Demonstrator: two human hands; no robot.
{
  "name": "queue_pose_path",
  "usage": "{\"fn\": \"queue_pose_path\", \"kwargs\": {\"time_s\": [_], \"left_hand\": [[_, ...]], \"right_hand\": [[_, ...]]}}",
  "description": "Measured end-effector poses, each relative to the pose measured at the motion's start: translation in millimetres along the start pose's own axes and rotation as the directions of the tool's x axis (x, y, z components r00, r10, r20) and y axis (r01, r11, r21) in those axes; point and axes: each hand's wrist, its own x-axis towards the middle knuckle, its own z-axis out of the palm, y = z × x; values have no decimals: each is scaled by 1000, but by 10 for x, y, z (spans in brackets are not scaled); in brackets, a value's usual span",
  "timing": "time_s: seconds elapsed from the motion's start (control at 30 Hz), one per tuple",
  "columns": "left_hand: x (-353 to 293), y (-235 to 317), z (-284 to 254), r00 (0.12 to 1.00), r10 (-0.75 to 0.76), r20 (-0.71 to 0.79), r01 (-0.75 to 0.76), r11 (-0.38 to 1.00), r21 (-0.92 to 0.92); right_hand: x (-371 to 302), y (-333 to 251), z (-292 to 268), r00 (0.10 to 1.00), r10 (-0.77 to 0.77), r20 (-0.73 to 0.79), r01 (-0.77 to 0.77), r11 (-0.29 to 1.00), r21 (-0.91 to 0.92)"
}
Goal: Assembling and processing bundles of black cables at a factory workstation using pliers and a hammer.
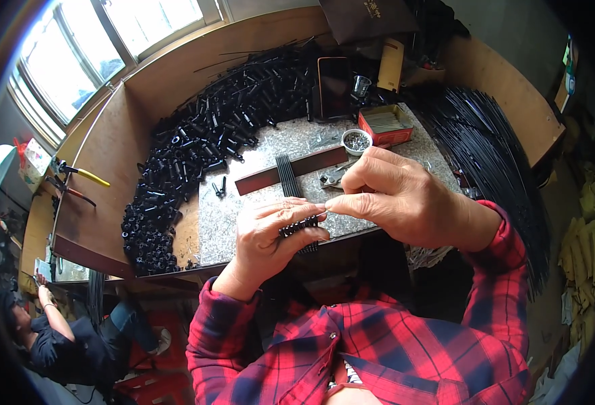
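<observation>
My left hand (265, 233) is closed around a small black ribbed part (299, 226), held just over the front edge of the worktop. Thumb and forefinger of my right hand (395, 192) are pinched together at that part's right end. A thin pale piece seems to show between the fingertips, too small to name. Just beyond my hands, a bundle of thin black rods (288, 174) lies across a dark red bar (260, 181). Pliers (334, 177) rest beside my right hand. Behind them stands a white cup (357, 142) of tiny metal pieces.
Black tubular parts (210, 121) are heaped at the left and back. Long black rods (490, 142) pile up at the right. A red tin (386, 125) and a phone (334, 88) sit at the back. Wooden boards (102, 155) wall the bench. Another person (75, 337) sits lower left.
</observation>
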Motion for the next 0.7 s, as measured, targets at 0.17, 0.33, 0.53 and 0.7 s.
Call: {"fn": "queue_pose_path", "kwargs": {"time_s": [0.17,0.33,0.53,0.7], "left_hand": [[3,21,13,999,50,-17,-49,997,62],[-30,-57,47,998,66,5,-66,998,17],[-368,-210,203,990,-125,59,113,979,168],[-800,-596,291,774,-415,478,117,837,535]], "right_hand": [[29,15,56,1000,5,13,-7,994,112],[171,-31,125,991,124,40,-130,952,276],[290,-39,319,988,54,143,-100,936,337],[320,22,339,984,145,104,-171,931,321]]}}
